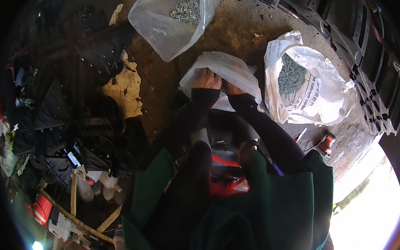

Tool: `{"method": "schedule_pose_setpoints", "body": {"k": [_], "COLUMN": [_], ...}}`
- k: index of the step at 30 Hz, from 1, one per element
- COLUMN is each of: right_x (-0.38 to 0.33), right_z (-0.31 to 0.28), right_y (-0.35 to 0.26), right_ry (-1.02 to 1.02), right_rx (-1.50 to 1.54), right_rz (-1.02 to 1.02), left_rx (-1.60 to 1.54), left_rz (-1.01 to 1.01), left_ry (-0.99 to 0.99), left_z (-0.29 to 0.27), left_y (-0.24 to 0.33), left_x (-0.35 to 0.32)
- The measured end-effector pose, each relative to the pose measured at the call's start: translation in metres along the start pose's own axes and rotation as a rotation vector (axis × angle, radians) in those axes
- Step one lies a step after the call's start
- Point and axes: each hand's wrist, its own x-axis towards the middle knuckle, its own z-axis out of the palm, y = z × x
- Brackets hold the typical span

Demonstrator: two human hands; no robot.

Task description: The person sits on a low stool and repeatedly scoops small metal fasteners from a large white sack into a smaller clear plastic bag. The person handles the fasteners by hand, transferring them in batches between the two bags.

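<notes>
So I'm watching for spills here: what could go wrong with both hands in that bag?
The thin clear plastic bag, gripped by the left hand and right hand, might tear. The open white woven sack of grey screws slumps close beside it and could tip onto the dirt floor.

Landmark: small plastic bag [226, 72], centre, on dirt floor [231, 29]. Left hand [206, 79] and right hand [233, 88] at bag's near edge, side by side. Bag of screws [173, 16] behind it, to left. Large woven sack [305, 84] of bolts just right. Power tool [324, 144] nearer, right. Stacked plastic parts [57, 126] far left.
</notes>
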Motion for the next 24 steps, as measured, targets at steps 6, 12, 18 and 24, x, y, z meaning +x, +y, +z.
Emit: {"method": "schedule_pose_setpoints", "body": {"k": [6, 12, 18, 24], "right_x": [-0.008, 0.028, 0.048, 0.05], "right_z": [0.006, -0.056, -0.115, -0.122], "right_y": [0.006, -0.015, -0.056, -0.06], "right_ry": [-0.03, -0.706, -0.657, -0.6], "right_rx": [0.148, 0.212, 1.227, 1.472], "right_rz": [-0.029, 0.251, 0.935, 1.046], "left_rx": [-0.173, -0.576, -1.678, -2.09], "left_rz": [-0.081, -0.53, -0.663, -0.829], "left_ry": [-0.183, -0.285, -0.341, -0.233], "left_z": [-0.02, -0.048, -0.062, -0.087], "left_y": [-0.014, -0.01, -0.014, -0.001], "left_x": [0.006, 0.004, -0.015, -0.016]}}
